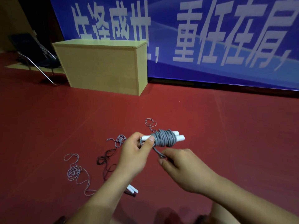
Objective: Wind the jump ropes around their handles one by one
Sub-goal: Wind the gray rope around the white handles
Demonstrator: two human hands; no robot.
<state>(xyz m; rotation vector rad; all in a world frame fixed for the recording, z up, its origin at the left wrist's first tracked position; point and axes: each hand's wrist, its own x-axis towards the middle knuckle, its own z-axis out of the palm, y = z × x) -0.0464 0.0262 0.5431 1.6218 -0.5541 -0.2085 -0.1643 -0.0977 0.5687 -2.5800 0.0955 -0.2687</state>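
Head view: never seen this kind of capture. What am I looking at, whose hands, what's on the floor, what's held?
There is no robot here. A person wears a wide-angle camera on the head, looking forward and down, so the two bare arms entering from the bottom are their own.

The left hand grips a pair of white handles with grey rope already coiled thickly around them. The right hand pinches the short free loop of that rope, just below the bundle.

On the red floor lie more ropes, still loose: a pale one at left, a dark one beside it, another pale tangle farther back, and a small loop behind the bundle. A few handles show under the left forearm.

Behind stand a wooden cabinet, a chair and a blue banner.
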